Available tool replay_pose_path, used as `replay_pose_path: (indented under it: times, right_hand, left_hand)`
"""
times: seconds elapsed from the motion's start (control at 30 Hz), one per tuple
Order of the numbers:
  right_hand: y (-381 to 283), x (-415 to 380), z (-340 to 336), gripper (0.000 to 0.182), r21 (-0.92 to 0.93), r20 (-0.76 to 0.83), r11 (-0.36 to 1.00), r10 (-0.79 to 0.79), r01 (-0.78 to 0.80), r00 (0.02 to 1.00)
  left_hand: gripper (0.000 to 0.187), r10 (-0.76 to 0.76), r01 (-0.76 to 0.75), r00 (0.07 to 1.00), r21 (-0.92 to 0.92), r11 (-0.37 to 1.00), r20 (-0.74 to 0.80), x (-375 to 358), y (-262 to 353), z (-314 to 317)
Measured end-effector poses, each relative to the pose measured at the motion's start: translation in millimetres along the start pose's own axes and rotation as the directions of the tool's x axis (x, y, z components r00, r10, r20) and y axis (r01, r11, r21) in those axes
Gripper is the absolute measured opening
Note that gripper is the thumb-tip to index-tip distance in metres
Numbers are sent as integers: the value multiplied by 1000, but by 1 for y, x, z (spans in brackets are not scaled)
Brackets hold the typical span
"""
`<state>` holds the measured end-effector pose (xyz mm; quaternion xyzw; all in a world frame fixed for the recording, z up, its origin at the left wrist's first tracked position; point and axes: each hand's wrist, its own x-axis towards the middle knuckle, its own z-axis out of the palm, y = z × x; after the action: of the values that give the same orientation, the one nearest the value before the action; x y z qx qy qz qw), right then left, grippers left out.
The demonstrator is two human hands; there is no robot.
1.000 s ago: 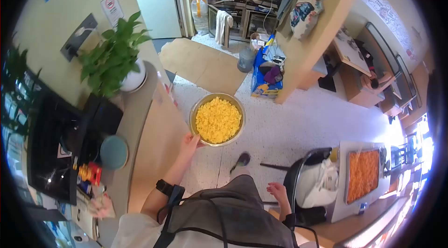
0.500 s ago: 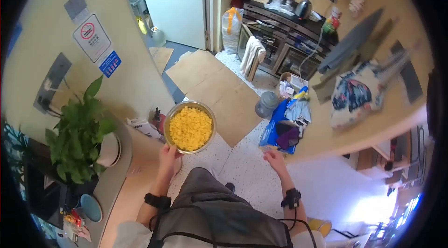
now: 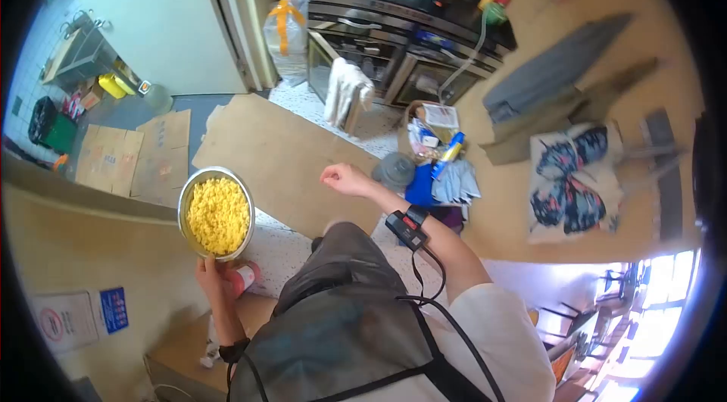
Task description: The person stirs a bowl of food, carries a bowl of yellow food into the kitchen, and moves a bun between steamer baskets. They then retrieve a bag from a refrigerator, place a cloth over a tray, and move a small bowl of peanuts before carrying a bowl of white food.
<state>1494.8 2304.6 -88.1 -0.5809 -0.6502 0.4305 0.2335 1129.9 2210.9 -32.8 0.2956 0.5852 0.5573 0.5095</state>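
A round metal bowl (image 3: 182,214) holds crumbly yellow food (image 3: 218,214) that looks like scrambled egg. My left hand (image 3: 209,278) grips the bowl's near rim from below and keeps it up in front of me, at the left. The left fingers under the bowl are partly hidden. Over the cardboard sheet, my right hand (image 3: 345,179) is held out with its fingers curled in, and I see nothing in it. Both wrists wear black straps, with a small device on the right one.
A cardboard sheet (image 3: 280,148) covers the floor ahead. Beyond it stands a stove unit (image 3: 394,12), its door open with a white towel (image 3: 348,88) on it. An open doorway is at the left. A large plastic bottle (image 3: 394,170) and a box of items (image 3: 439,118) stand right.
My view has swung left and moved forward, bringing the doorway into sight; the plant has left view. The bowl stays in my left hand. My right hand has come forward and inward.
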Motion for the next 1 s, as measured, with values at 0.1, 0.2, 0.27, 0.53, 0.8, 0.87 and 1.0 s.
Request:
replay_pose_path:
  times: [0.1, 0.2, 0.27, 0.53, 0.8, 0.87, 1.0]
  right_hand:
    - [-2, 100, 4, 20, 13, 26, 999, -31, 31, 999]
    - [-9, 213, 13, 20, 48, 107, 998, -31, 26, 994]
    - [-21, 284, 24, 20, 102, 188, 995, -38, 19, 981]
    - [-145, 576, 52, 19, 355, 385, 934, -184, 39, 904]
    - [-268, 770, 143, 18, 221, 674, 965, -253, 138, 694]
    - [-288, 818, 181, 17, 147, 701, 969, -244, 199, 670]
    - [-321, 921, 231, 17, 121, 724, 989, -149, 88, 674]
  left_hand:
    - [22, -5, 2, 996, -35, 999, -84, 82, 20, 18]
    - [22, 13, -19, 995, -59, 998, -101, 172, 39, 21]
    - [20, 40, -52, 991, -97, 994, -129, 221, 46, 14]
    - [15, -18, -69, 855, -147, 987, -519, 374, 112, -5]
    - [19, -40, -127, 627, -153, 980, -778, 478, 138, -54]
    - [19, -72, -147, 579, -191, 971, -812, 516, 140, -86]
    - [18, -92, -221, 526, -240, 945, -846, 610, 165, -164]
